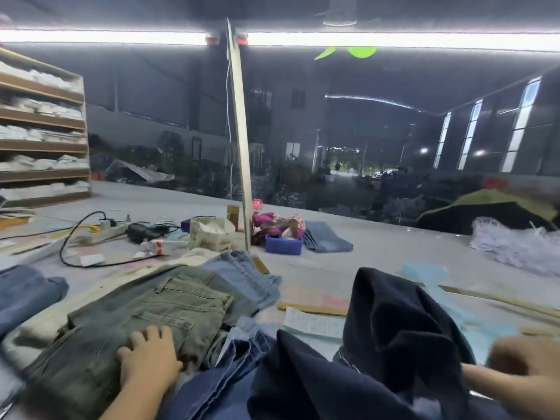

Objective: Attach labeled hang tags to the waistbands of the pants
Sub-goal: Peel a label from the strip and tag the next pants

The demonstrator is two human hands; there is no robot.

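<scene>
Two containers stand on the surface (378, 253): a blue bin (283, 245) holding indistinct items, and a white bag (212, 233) with pale contents. Left hand (150, 357) lies flat on olive pants (145, 316); right hand (524, 363) is blurred, its grasp unclear.

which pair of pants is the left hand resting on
The olive-green pants, with a back pocket facing up. The left hand lies flat on them; the other pairs around are blue denim or dark navy.

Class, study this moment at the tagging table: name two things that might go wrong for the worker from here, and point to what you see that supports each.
1. The dark navy pants are bunched in a heap near the blurred right hand, so their waistband may be hard to find.
2. The left hand rests on the olive pants, which overlap the light blue jeans; pulling one pair may drag others.
3. The black cable loops beside the pile and might snag.
</scene>
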